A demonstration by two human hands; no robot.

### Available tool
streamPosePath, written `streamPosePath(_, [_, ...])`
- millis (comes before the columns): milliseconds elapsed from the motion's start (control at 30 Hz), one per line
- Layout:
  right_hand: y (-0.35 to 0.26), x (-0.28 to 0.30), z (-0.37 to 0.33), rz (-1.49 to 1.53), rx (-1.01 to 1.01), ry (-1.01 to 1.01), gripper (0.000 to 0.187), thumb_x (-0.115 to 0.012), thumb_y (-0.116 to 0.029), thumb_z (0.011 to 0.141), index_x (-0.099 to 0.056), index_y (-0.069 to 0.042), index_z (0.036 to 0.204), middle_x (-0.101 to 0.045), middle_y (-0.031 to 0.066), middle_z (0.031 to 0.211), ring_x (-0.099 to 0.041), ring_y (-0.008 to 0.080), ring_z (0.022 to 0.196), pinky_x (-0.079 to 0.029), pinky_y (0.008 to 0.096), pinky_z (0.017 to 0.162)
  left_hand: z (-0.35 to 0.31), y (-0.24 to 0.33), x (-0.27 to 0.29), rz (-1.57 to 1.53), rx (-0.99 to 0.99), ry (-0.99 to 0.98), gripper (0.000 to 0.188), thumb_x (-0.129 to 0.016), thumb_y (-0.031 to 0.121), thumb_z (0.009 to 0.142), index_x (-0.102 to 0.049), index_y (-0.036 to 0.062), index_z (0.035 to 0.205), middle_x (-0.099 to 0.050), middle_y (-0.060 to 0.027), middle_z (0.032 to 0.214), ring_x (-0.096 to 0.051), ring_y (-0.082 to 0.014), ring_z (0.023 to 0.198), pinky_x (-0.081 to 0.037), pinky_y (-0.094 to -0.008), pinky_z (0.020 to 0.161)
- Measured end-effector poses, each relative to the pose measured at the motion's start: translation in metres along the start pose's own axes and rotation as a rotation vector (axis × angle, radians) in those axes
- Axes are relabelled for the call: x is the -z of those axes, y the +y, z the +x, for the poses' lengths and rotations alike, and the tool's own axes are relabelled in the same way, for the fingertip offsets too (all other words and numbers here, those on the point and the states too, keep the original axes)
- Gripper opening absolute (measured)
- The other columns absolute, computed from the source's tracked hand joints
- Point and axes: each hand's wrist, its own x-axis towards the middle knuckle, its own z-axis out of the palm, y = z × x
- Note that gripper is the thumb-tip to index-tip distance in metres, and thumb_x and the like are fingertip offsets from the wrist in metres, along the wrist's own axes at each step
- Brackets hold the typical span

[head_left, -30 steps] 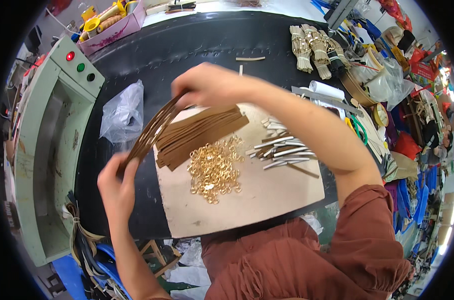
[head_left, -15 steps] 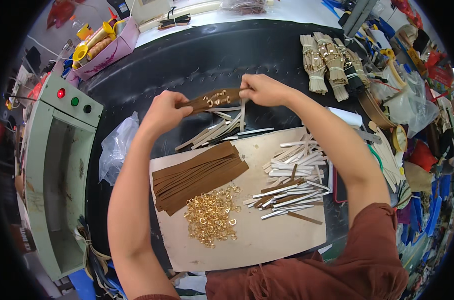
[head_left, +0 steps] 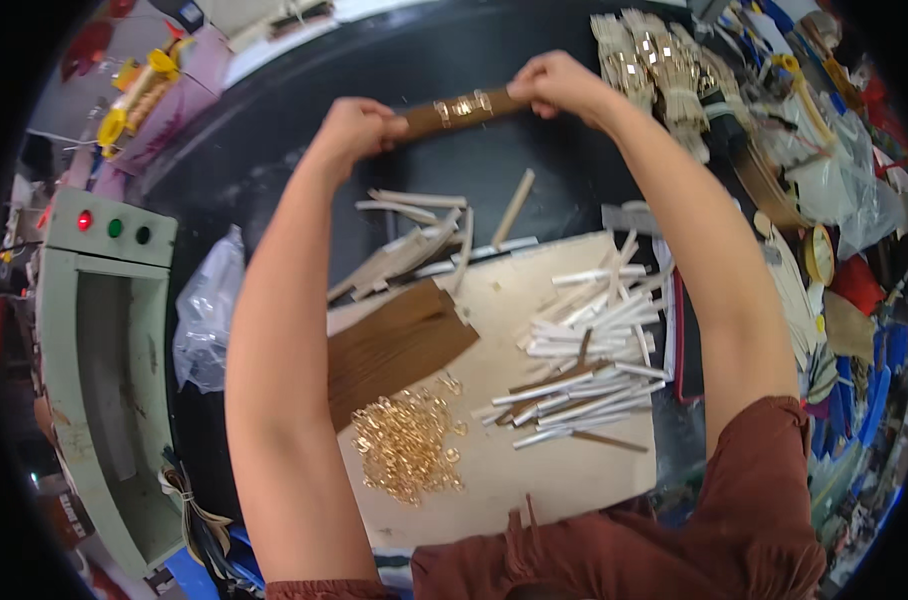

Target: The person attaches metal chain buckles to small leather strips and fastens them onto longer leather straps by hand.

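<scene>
My left hand (head_left: 356, 130) and my right hand (head_left: 564, 85) pinch the two ends of a brown leather-like strip (head_left: 424, 121), stretched between them over the black work surface. Gold metal fittings (head_left: 464, 106) sit around the strip's middle; motion blur hides their exact shape. Whether it is one layer or several I cannot tell. Closer to me, a stack of brown strips (head_left: 399, 345) lies on a beige board (head_left: 534, 490), partly behind my left forearm. A pile of small gold rings (head_left: 404, 450) is beside it. To the right are loose narrow white and brown strips (head_left: 584, 350).
Pale thin strips (head_left: 404, 255) lie beyond the board. Bundled beige straps with gold fittings (head_left: 664, 75) are at the far right. A green metal box (head_left: 114, 250) with a lit red lamp stands left, near a clear plastic bag (head_left: 209, 320). A pink box (head_left: 179, 95) holds thread spools.
Both hands have moved farther away from me, carrying the brown strip, which is now pulled straighter. The whole view has also shifted a little.
</scene>
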Motion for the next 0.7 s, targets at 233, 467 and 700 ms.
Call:
streamPosePath(233, [-0.027,-0.002,-0.042,-1.036,0.443,0.672,0.032,-0.073,-0.029,0.078,-0.066,0.0,0.089,-0.068,0.0197,0.085,-0.066,0.0392,0.082,-0.053,0.0426,0.079,0.013,-0.007,0.009,0.789,-0.216,0.372,0.057,-0.076,0.045,0.077,-0.067,0.0037,0.114,-0.07,-0.015,0.105,-0.068,-0.0251,0.096,-0.051,-0.034,0.086])
streamPosePath(467, [-0.05,-0.026,-0.217,-0.441,0.669,-0.141,0.008,-0.07,-0.017,0.081,-0.07,-0.009,0.083,-0.066,0.0072,0.078,-0.064,0.0226,0.071,-0.052,0.0329,0.063,-0.112,0.009,0.002,0.627,-0.48,0.393,0.05,-0.071,0.044,0.083,-0.067,0.0093,0.118,-0.067,-0.0127,0.111,-0.064,-0.0173,0.081,-0.049,-0.0296,0.079])
streamPosePath(700, [-0.044,-0.094,-0.302,-0.685,0.65,-0.017,0.011,-0.072,-0.008,0.076,-0.067,-0.008,0.086,-0.058,0.0051,0.08,-0.056,0.026,0.081,-0.045,0.0359,0.077,-0.284,0.031,-0.05,0.207,-0.526,0.16,0.02,-0.072,0.011,0.084,-0.07,0.0028,0.102,-0.067,-0.0047,0.083,-0.055,-0.0098,0.065,-0.046,-0.0238,0.061])
